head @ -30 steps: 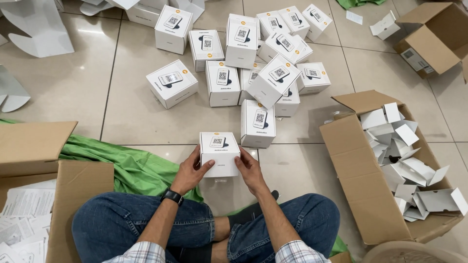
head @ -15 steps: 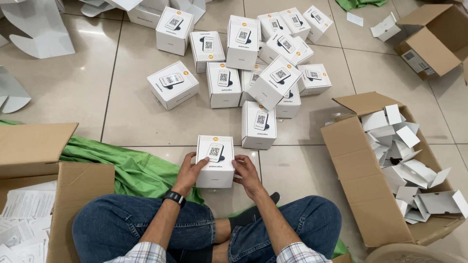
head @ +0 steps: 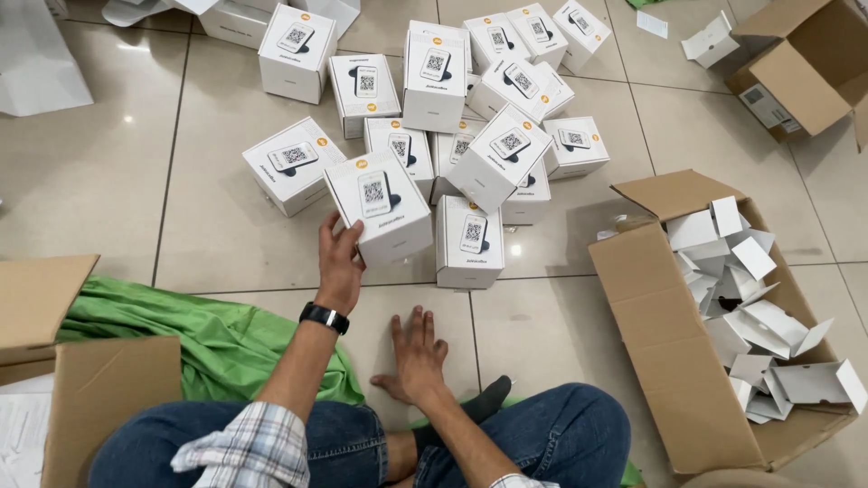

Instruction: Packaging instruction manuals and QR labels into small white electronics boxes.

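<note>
Beige floor tiles (head: 108, 181) carry our stock: our left hand (head: 339, 262) grips a white box (head: 380, 206) at the edge of the box pile (head: 470, 99), adding it; our right hand (head: 418, 354) rests open-fingered on the tiles nearer us, for balance.

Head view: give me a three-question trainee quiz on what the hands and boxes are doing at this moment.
1. True or false: the left hand grips a white box.
2. Where does the right hand rest?
A. on the floor tiles
B. inside the open carton
C. on the green cloth
3. Fill in: the open carton holds folded white ____.

Key: 1 true; 2 A; 3 cardboard inserts.
</note>
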